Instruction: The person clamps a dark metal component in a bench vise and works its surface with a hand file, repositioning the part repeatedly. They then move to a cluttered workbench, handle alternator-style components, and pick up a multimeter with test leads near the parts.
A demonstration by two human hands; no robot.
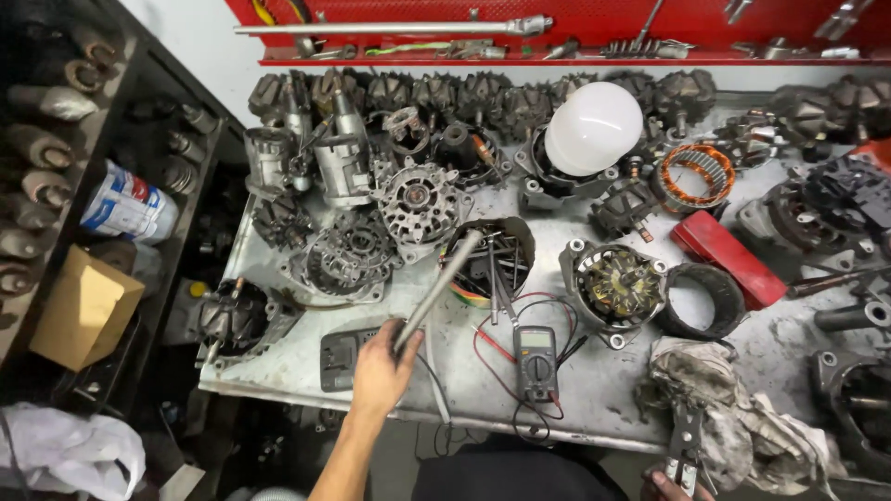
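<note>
My left hand (383, 366) grips the lower end of a long grey metal rod (438, 289) that slants up and right, its tip over a dark round tool holder (506, 243) full of tools. My right hand (670, 484) shows only at the bottom edge, closed on a small metal pliers-like tool (685, 445) beside a dirty rag (733, 408). A grey multimeter (535, 364) with red and black leads lies on the metal workbench (278, 366) between the hands. An open alternator housing (616, 288) stands right of the meter.
Several alternator parts crowd the bench: rotors at the back, a copper stator (696, 174), a black ring (703, 299), a red case (729, 258), a white lamp globe (594, 125). A dark shelf with a cardboard box (83, 306) stands left. A red tool rack (575, 32) hangs behind.
</note>
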